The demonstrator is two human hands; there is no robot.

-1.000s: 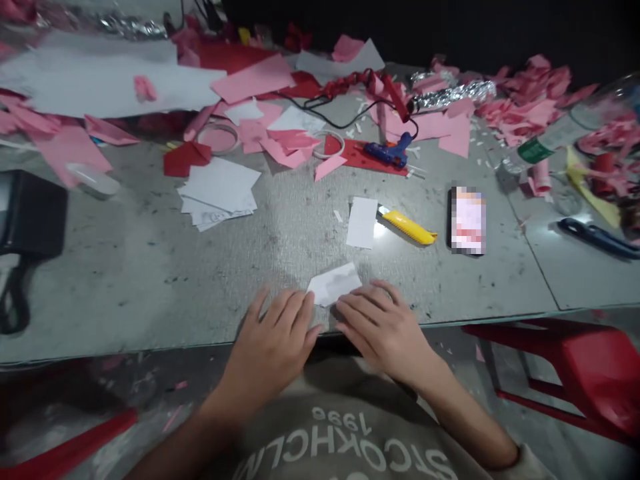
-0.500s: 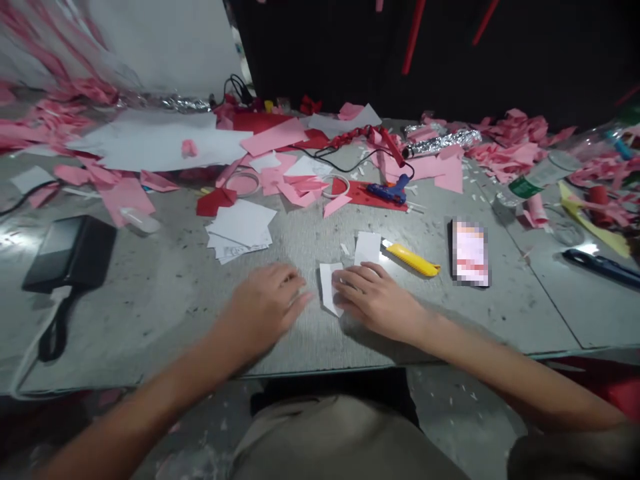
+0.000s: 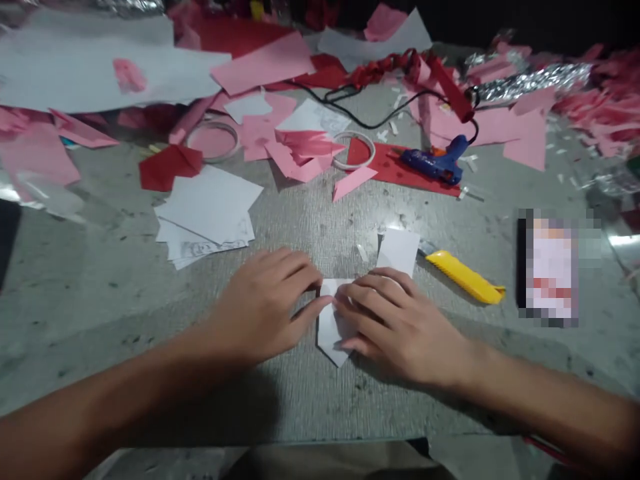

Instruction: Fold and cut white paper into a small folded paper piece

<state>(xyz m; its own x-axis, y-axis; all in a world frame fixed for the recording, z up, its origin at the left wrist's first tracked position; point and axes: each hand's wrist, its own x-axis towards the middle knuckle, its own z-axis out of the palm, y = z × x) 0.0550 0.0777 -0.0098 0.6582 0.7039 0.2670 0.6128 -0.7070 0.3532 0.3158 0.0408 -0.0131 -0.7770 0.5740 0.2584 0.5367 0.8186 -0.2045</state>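
Tabletop [image 3: 150,320] of scuffed grey carries everything. Its far half is heaped with pink and red paper scraps [image 3: 280,63], seemingly pushed back from the working edge. White sheets [image 3: 205,213] sit stacked left of centre, within easy reach. The left hand [image 3: 260,307] and right hand [image 3: 400,323] lie palm-down, fingers flat and close together, their tips meeting. A blue glue gun [image 3: 435,163] rests on a red sheet [image 3: 395,170], probably to catch drips. A yellow utility knife [image 3: 467,277] and a spare white card [image 3: 399,252] wait just beside the right hand. The folded white paper [image 3: 333,330] lies pinned under those fingertips at the near middle, likely to set a crease without sliding.
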